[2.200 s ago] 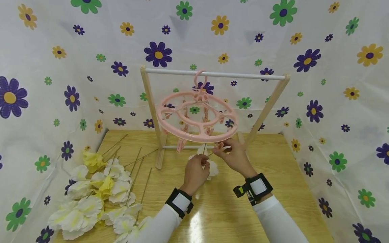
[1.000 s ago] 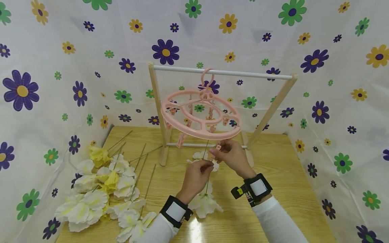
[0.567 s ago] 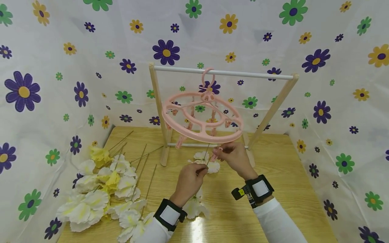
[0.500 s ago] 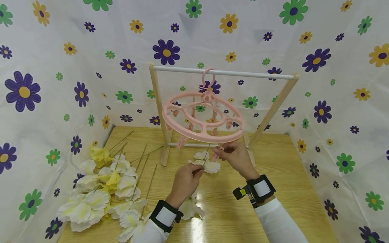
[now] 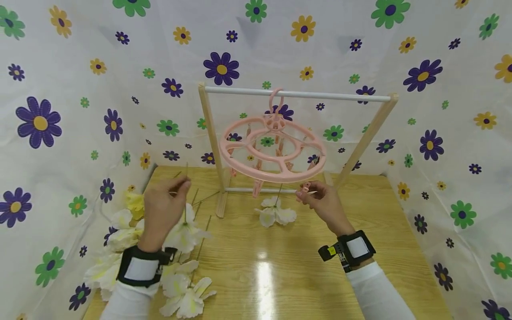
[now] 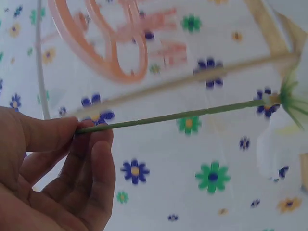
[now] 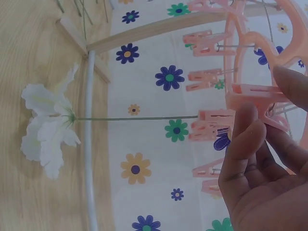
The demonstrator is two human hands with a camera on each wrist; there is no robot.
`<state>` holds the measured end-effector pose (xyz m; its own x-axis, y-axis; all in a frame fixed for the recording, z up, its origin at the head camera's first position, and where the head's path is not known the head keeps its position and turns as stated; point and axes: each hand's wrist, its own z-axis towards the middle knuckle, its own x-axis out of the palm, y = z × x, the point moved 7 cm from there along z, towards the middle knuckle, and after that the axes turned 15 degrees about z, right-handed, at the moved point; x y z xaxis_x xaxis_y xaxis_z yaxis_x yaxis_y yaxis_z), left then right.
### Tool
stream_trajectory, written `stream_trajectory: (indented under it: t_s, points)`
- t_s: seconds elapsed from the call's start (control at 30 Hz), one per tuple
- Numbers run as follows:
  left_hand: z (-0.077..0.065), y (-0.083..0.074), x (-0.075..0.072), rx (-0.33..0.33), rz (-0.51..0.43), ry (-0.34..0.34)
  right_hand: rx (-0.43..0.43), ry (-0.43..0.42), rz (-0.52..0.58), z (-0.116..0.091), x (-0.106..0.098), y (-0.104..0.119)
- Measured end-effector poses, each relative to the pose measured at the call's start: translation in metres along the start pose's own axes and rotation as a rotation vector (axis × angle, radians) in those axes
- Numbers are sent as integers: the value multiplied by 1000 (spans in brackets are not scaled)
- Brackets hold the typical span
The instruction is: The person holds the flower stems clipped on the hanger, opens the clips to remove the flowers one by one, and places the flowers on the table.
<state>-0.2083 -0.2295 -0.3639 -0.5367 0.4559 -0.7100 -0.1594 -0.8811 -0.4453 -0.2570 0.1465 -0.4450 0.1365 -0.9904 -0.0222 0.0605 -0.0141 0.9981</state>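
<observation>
My left hand (image 5: 164, 213), out over the left side of the table, pinches the green stem (image 6: 183, 116) of a white artificial flower (image 5: 185, 235) between thumb and fingertips; the bloom hangs downward. At the front right of the round pink clip hanger (image 5: 276, 177), my right hand (image 5: 326, 208) pinches a pink clothespin (image 7: 260, 92) between thumb and forefinger. Another white flower (image 7: 48, 127) hangs head down from a clip (image 7: 214, 118) near the right hand. Several other pink clips dangle from the ring.
The hanger hooks over the white rod (image 5: 336, 96) of a wooden stand (image 5: 212, 133). White and yellow flowers (image 5: 188, 298) with long stems lie piled on the table's left. A flower-printed sheet (image 5: 256, 49) encloses the wooden table (image 5: 304, 266).
My left hand has drawn away from the hanger to the left, taking its flower along. My right hand stays at the clothespin, while the hanger has turned a little.
</observation>
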Motion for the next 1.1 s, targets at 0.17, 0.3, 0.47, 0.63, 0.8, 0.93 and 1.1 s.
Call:
stream_trajectory:
  t_s: [0.17,0.3,0.47,0.63,0.8,0.93,1.1]
  points:
    - [49,41,-2,-64,125,8,65,15,-15,3,2,-12]
    - [70,77,23,-133,225,189,124,35,-63,0,6,-22]
    - [78,118,48,-208,354,347,176,113,-145,-6,16,-46]
    - [71,153,62,-265,433,428,152,272,-230,-14,46,-53]
    - [62,182,73,-334,482,486,121,238,-148,-4,67,-48]
    - [59,193,76,-364,502,503,125,88,-40,11,69,-48]
    - [60,192,78,-368,513,507,38,-77,-14,31,61,-44]
